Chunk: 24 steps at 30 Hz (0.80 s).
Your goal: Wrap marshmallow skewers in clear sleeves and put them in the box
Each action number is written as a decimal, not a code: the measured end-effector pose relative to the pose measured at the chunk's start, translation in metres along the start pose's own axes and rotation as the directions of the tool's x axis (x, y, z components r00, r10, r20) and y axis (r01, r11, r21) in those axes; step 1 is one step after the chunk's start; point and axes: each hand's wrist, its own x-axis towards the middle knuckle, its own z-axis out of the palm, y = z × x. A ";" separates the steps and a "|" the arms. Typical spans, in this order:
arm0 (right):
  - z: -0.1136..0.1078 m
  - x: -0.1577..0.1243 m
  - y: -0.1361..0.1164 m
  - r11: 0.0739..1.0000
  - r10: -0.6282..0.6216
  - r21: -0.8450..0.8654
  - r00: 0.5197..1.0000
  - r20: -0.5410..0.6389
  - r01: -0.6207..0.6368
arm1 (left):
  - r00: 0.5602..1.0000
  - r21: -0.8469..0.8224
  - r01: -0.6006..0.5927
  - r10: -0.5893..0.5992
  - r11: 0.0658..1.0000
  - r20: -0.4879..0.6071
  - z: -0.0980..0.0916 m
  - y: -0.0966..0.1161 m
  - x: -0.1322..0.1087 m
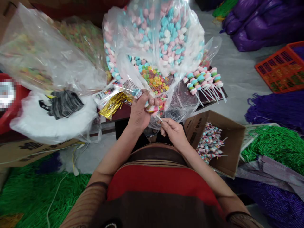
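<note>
My left hand (140,111) is closed around a candy skewer (153,109), whose pink and coloured pieces show partly between the fingers. A clear printed wrapper (133,88) with a barcode sticks up at the same hand; how far it covers the candy I cannot tell. Lower down, my right hand (173,130) pinches the skewer's white stick (159,118) between thumb and fingers. Just beyond the hands lie ring gummies (155,80) in an opened bag. Gold twist ties (114,105) and a stack of printed wrappers (105,94) are left of my left hand.
A large clear bag of marshmallows (166,38) fills the table's back. Several unwrapped skewers (205,79) lie at the right edge. Below them, a cardboard box (229,155) holds wrapped skewers (210,142). Left are a white bag (59,128) with a dark striped cloth (66,104), and gummy bags (45,47).
</note>
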 end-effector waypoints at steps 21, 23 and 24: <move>0.010 0.000 -0.009 0.994 -0.105 -0.044 0.992 -0.073 0.102 | 0.975 0.113 0.072 -0.094 0.991 0.202 -0.009 -0.032 -0.016; 0.011 0.000 -0.008 0.991 -0.120 -0.069 0.990 -0.074 0.115 | 0.975 0.110 0.100 -0.120 0.989 0.187 -0.009 -0.032 -0.018; 0.012 0.000 -0.007 0.990 -0.124 -0.076 0.990 -0.071 0.118 | 0.975 0.105 0.117 -0.134 0.988 0.180 -0.010 -0.032 -0.018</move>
